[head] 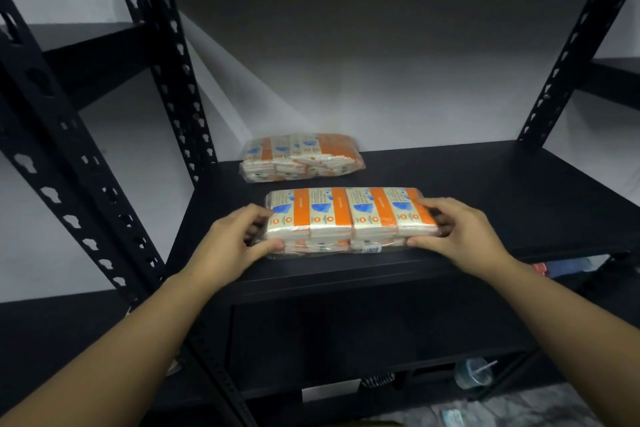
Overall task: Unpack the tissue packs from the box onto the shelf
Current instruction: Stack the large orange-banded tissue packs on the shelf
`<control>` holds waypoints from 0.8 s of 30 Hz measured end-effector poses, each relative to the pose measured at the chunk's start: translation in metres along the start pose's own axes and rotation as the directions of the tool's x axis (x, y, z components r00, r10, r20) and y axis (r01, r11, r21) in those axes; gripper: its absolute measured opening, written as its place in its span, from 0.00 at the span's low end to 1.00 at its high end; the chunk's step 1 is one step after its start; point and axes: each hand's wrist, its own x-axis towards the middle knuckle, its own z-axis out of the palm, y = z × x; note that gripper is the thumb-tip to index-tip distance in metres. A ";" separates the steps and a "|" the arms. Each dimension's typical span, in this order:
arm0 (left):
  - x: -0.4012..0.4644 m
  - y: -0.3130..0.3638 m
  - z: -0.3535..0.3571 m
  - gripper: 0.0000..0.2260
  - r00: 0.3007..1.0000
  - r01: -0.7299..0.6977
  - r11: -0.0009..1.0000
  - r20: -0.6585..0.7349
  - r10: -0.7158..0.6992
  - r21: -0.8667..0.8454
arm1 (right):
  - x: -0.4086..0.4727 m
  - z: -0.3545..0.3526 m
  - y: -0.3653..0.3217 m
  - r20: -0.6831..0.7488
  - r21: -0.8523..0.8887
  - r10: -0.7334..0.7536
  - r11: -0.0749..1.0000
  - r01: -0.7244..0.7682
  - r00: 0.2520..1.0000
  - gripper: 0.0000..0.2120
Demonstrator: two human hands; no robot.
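The box named in the task does not show anywhere in the head view, and the space under the shelf [485, 204] is dim: a clear plastic cup with a straw [473, 373] stands low on the right, with crumpled plastic wrapping [512, 407] beside it at the bottom edge, both hard to make out. The print on the tissue packs is too small and blurred to read. The near tissue bundle [346, 215] lies flat at the front edge of the black metal shelf, a long soft block of small packs sealed in shiny clear film, each pack cream with an orange band and a blue patch; four packs show side by side along its top, with more stacked beneath. The left hand [235, 239] grips its left end, thumb pressed low on the front face and fingers curled over the top corner; the fingertips there are smeared by motion. The right hand [460, 229] grips the right end the same way, thumb along the lower front edge and fingers wrapped round the end. A second tissue bundle [301, 158] of the same kind lies flat farther back and to the left, apart from the first. The perforated black uprights [180, 80] have keyhole slots.
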 end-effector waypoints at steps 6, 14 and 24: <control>0.006 0.001 -0.004 0.26 0.995 0.095 0.956 -0.016 -0.103 -0.278 | 0.006 -0.005 0.007 0.001 0.058 -0.006 0.998 0.006 1.000 0.38; 0.020 0.015 -0.001 0.24 0.974 0.226 0.866 0.093 -0.206 -0.447 | 0.016 -0.022 0.022 0.079 0.132 0.003 0.991 -0.013 0.997 0.38; 0.099 0.069 0.072 0.21 0.975 0.184 0.905 0.189 -0.118 -0.384 | 0.009 -0.091 0.096 -0.023 0.149 0.103 0.984 -0.098 0.994 0.34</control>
